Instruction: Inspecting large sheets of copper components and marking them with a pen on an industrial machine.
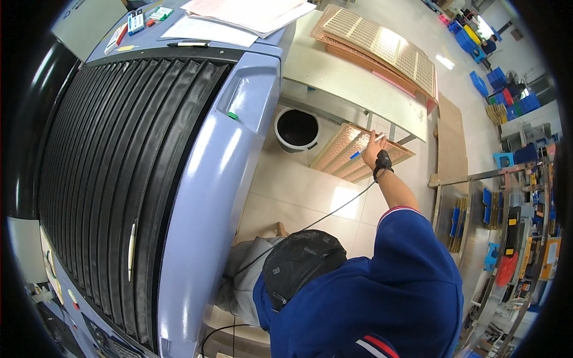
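My right hand (pixel 374 149), with a black band on its wrist, reaches down beside the pale table. Its fingers are closed round a white marker pen with a blue end (pixel 356 154). Just behind the hand, copper-coloured panels (pixel 341 152) with a grid pattern lean tilted under the table. I cannot tell whether the fingers also touch a panel's edge. A thin cable (pixel 334 212) runs from the wrist toward a black mesh pouch (pixel 303 258) at my body. My left hand is out of view; only its striped sleeve (pixel 377 346) shows at the lower edge.
On the left stands a blue-grey machine (pixel 206 197) with black bellows (pixel 119 179) and a pen (pixel 132 250) on them. A black-lined bin (pixel 298 129) stands by the panels. Copper sheets (pixel 382 45) are stacked on the table (pixel 352 89). Shelving (pixel 477 215) is at right.
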Motion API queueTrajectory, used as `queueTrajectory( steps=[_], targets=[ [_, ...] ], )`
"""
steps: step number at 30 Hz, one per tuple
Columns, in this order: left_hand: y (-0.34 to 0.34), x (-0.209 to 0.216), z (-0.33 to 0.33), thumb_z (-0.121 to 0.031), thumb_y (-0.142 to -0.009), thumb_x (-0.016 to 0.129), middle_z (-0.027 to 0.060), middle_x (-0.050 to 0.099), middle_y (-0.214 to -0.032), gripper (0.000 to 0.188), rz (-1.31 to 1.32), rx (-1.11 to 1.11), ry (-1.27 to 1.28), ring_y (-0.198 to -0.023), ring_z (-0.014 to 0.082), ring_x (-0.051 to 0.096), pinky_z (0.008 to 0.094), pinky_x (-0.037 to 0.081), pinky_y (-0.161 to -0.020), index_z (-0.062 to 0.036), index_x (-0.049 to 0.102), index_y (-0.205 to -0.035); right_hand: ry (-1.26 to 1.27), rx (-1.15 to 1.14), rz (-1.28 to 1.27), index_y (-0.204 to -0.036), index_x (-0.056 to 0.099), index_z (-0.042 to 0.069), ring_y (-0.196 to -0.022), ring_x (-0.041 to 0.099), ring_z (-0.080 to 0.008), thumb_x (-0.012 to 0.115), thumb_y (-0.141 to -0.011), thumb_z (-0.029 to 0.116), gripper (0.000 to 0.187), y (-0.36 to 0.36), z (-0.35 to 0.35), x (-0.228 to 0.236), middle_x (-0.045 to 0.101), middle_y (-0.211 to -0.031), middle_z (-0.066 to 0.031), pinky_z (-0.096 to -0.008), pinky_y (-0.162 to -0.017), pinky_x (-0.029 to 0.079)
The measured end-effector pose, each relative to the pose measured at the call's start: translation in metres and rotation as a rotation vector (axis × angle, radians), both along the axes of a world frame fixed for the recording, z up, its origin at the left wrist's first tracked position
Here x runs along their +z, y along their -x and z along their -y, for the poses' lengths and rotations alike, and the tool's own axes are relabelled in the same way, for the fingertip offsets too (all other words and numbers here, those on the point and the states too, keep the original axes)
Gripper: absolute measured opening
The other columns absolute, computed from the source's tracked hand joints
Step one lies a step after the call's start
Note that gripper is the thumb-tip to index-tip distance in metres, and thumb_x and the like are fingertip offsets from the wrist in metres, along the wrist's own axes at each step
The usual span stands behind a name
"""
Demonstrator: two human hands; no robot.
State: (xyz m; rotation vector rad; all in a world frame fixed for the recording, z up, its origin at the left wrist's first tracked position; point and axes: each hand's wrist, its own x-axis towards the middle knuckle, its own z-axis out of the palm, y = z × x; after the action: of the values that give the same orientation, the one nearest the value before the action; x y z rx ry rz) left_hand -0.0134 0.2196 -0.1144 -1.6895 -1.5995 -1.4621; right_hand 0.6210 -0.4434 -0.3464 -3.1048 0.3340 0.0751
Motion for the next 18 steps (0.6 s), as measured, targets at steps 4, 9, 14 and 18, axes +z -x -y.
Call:
queueTrajectory(
  steps=[4, 9, 14, 18],
  targets=[
    [-0.001, -0.001, 0.003, -0.044, -0.086, 0.066, 0.0119, 0.06, -0.076, 0.043, 0.002, -0.009, 0.006, -0.069, 0.0264, 0.056, 0.0404, 0.046, -0.067, -0.0014, 0.06, -0.082, -0.046, -0.007, 0.004, -0.145, 0.016, -0.002, -0.133, 0.023, -0.0552, 0.054, -0.078, 0.007, 0.077, 0.002, 0.002, -0.004, 0.022, -0.141, -0.0421, -0.058, -0.111, 0.017],
    [0.007, 0.002, 0.007, -0.043, -0.086, 0.066, 0.0124, 0.06, -0.076, 0.042, 0.005, -0.014, 0.003, -0.07, 0.0273, 0.056, 0.0406, 0.046, -0.067, -0.0016, 0.06, -0.081, 0.025, 0.025, -0.003, -0.143, 0.02, -0.002, -0.13, 0.027, -0.0546, 0.062, -0.078, 0.01, 0.078, 0.001, 0.006, -0.008, 0.028, -0.14, -0.0389, -0.0571, -0.109, 0.02],
    [0.014, -0.002, 0.011, -0.042, -0.086, 0.066, 0.013, 0.06, -0.076, 0.041, 0.033, -0.009, 0.003, -0.07, 0.0283, 0.056, 0.0408, 0.046, -0.067, -0.0017, 0.059, -0.081, 0.094, 0.021, 0.034, -0.142, 0.024, -0.002, -0.128, 0.032, -0.053, 0.063, -0.078, 0.013, 0.077, -0.005, 0.019, -0.011, 0.034, -0.137, -0.0378, -0.0567, -0.108, 0.022],
    [0.025, 0.0, 0.017, -0.042, -0.086, 0.066, 0.0134, 0.059, -0.076, 0.041, 0.04, 0.008, -0.01, -0.07, 0.029, 0.055, 0.0409, 0.046, -0.067, -0.0019, 0.059, -0.081, 0.049, 0.02, 0.028, -0.142, 0.026, 0.0, -0.128, 0.032, -0.0515, 0.065, -0.078, 0.017, 0.077, -0.005, 0.005, -0.002, 0.038, -0.136, -0.0353, -0.0557, -0.108, 0.025]
  ],
)
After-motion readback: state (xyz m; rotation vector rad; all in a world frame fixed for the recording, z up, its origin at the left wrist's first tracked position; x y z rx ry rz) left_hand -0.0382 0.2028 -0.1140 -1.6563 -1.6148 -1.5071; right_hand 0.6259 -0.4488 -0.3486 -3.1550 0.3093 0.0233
